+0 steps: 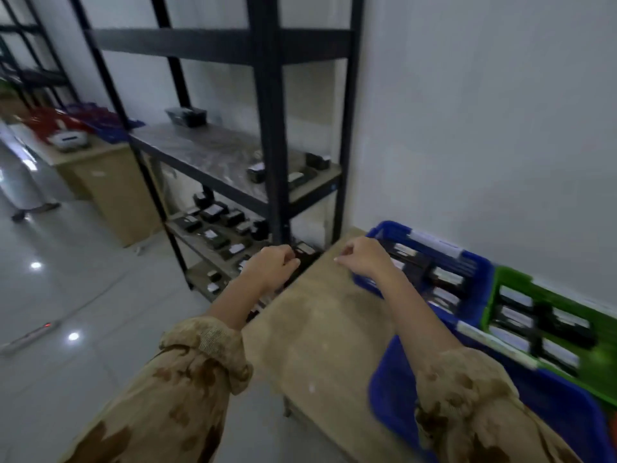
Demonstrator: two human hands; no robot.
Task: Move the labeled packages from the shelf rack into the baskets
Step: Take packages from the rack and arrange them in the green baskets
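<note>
many labelled packages [213, 213] lie on the lower shelves of the shelf rack [267, 128], centre left of the frame; others sit in the blue basket [484, 265] and green basket [510, 279] at right. the left hand [277, 267] curls beside a dark package [304, 249] at the bench [317, 322] corner; i cannot tell whether it grips it. the right hand [362, 257] hangs loosely curled and empty. it seems best to pinch one package firmly, clear the rack post, then lay it label up.

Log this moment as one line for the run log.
left hand: at shelf rack by a package, grip unclear | right hand: empty, over table beside blue basket | green basket: holds labeled packages
</note>
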